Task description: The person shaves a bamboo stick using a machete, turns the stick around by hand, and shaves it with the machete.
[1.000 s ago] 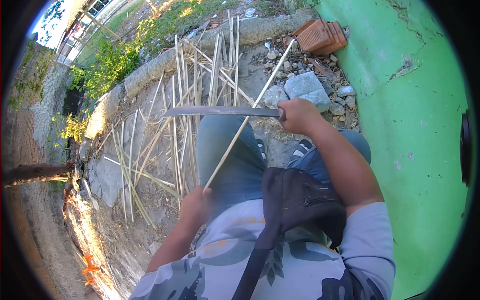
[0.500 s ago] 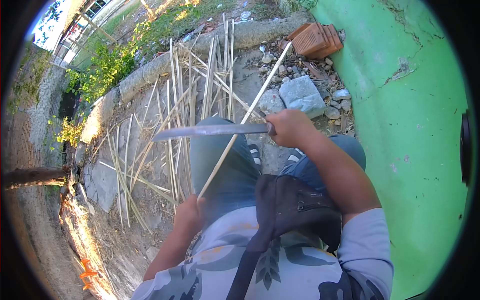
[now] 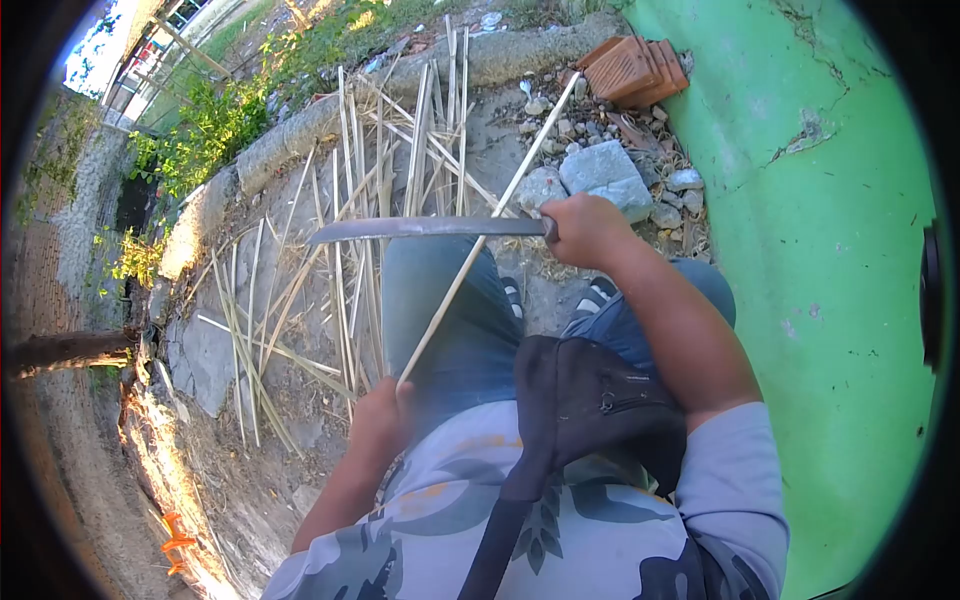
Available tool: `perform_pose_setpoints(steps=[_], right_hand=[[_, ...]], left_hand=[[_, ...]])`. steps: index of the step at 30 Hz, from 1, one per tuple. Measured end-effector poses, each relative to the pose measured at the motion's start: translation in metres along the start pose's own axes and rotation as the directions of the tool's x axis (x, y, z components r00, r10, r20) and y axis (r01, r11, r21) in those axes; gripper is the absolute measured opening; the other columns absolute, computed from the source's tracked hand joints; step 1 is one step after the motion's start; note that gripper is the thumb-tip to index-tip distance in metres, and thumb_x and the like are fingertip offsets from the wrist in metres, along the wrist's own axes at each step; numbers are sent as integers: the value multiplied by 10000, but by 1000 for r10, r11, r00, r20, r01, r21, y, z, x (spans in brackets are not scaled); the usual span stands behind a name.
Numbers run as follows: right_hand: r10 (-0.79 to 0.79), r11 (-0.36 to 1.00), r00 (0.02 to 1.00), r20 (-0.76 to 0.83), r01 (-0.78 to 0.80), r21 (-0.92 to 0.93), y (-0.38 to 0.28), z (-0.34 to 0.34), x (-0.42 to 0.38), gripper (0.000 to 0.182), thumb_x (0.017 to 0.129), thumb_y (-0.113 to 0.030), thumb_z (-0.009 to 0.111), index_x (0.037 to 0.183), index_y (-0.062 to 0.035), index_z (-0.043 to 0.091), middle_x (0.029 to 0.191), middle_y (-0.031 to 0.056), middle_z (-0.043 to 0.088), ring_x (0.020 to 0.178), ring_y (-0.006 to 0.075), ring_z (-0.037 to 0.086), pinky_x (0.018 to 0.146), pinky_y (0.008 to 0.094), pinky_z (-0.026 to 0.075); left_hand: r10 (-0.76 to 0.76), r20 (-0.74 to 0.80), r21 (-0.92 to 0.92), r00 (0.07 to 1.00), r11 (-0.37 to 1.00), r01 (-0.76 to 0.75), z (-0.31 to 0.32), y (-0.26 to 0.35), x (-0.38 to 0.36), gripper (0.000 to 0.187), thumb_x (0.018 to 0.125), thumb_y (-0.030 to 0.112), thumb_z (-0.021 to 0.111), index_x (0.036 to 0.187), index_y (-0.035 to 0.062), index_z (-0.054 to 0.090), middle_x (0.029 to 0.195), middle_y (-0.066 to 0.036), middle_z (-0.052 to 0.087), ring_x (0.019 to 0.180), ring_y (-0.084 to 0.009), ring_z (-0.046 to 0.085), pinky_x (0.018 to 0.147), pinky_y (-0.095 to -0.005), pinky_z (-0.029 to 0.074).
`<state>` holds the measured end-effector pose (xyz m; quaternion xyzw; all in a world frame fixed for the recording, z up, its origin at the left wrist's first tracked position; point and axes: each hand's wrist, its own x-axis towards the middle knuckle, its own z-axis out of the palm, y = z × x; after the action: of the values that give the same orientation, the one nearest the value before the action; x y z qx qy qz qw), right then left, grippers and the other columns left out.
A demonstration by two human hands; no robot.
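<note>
My left hand (image 3: 381,415) is closed around the near end of a long, pale bamboo strip (image 3: 450,297), which slants up and away to the right over my left thigh. In my right hand (image 3: 588,232) is the handle of a machete (image 3: 425,229). Its long grey blade points left and crosses the strip, well up from my left hand. Blade and strip appear to touch at the crossing. Beyond my knees, many loose bamboo strips (image 3: 418,150) lie spread and crossed on the ground.
A pale stone block (image 3: 606,183) sits on rubble ahead, with stacked terracotta tiles (image 3: 636,72) behind it. The green wall (image 3: 800,260) rises on my right. A low concrete curb (image 3: 290,145) runs across the far side. A black bag (image 3: 600,405) rests on my lap.
My right hand has moved the machete forward along the strip, away from me. The left hand has stayed closed on the strip's near end, almost in the same place.
</note>
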<state>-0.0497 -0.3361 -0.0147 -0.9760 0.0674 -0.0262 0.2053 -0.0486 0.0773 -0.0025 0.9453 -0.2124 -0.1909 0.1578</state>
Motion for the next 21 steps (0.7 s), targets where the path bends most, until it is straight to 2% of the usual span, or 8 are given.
perform_pose_setpoints(steps=[2,5,8,11,15,18,21], right_hand=[[10,1000,999,53,-10,3,-9,-7,-6,160,832,-230,660,940,-134,730,863,161,734,863,390,725,783,514,578],[-1,998,997,78,5,-58,-13,-8,-8,168,848,-237,649,950,-128,725,857,167,733,857,393,720,777,521,575],[15,999,998,-53,-14,35,13,8,2,95,835,-192,639,852,-104,671,733,193,678,746,433,681,698,553,543],[-14,997,994,-111,22,77,7,2,-3,89,841,-184,634,845,-102,667,725,194,671,732,435,677,690,553,539],[-92,996,987,-129,92,-10,-6,-5,-11,90,826,-188,646,839,-99,657,747,180,684,747,424,686,690,547,545],[13,999,994,-107,-10,33,11,9,-4,97,823,-199,657,835,-103,650,749,166,687,754,415,691,688,547,546],[49,997,997,-59,-52,-58,5,-6,-3,117,845,-225,650,879,-124,697,825,151,727,818,384,722,746,515,573]], left_hand=[[25,-20,-16,999,1000,-25,4,-5,1,410,1055,383,499,928,1,581,766,-311,637,790,-557,625,705,-623,470],[21,-12,-23,1000,1000,-21,2,-1,4,395,1055,372,503,931,4,577,767,-309,636,792,-558,624,705,-624,467],[20,2,-30,1000,999,-20,2,-2,-4,369,1051,349,518,931,5,573,763,-308,633,792,-556,624,701,-622,465],[46,-33,-2,998,999,-46,8,-9,2,359,1050,340,523,933,4,569,758,-308,630,790,-556,622,689,-617,464],[91,-28,-36,995,995,-92,8,-13,0,355,1051,334,521,932,3,565,757,-310,630,780,-559,620,690,-623,461],[46,-23,-21,999,999,-46,8,-6,-6,349,1051,327,520,927,4,562,755,-310,629,770,-558,621,683,-624,460],[59,-61,-15,996,998,-60,9,-3,4,355,1054,334,509,928,7,563,755,-308,630,771,-556,623,677,-623,462]])
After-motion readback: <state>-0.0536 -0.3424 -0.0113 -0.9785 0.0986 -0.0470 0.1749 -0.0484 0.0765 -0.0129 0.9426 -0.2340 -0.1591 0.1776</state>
